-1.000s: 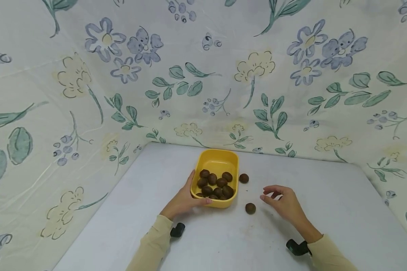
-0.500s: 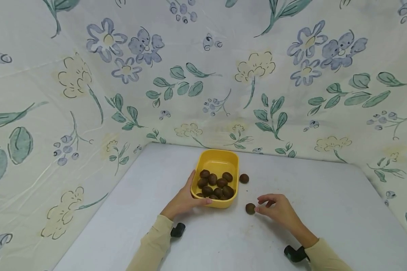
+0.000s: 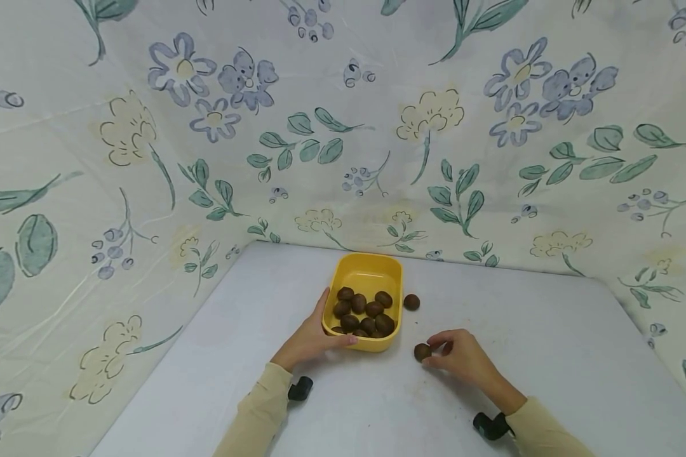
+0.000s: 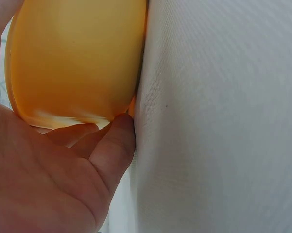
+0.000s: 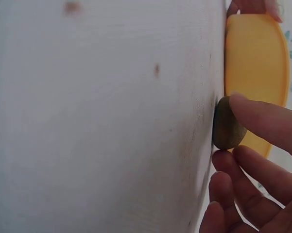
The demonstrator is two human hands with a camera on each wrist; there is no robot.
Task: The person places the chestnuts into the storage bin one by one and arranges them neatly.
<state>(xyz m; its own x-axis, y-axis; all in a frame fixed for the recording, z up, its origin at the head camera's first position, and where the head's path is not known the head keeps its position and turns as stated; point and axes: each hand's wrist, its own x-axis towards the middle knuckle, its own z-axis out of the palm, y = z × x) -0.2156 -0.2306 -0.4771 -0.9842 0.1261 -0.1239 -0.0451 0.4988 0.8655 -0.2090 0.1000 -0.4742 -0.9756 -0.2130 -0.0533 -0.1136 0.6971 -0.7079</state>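
A yellow rectangular tub [image 3: 369,344] stands on the table, with several round brown nut-like balls [image 3: 349,322] gathered mostly in its near half. My left hand [image 3: 309,339] holds the tub at its near left corner, thumb along the front wall and fingers along the left side; the left wrist view shows the hand against the yellow wall [image 4: 82,58]. To the right of the tub, my right hand [image 3: 463,358] pinches a brown nut-like ball [image 5: 227,126] on the tabletop, its thumb on one side and fingertips on the other.
Another brown ball [image 3: 411,302] lies just off the tub's right wall. The white tabletop [image 3: 526,330] has a few small specks. A floral cloth [image 3: 331,178] hangs behind it and along the left side.
My right hand has come down and left to the nearer loose ball, and its fingers have closed about it. The left hand and the tub have stayed put.
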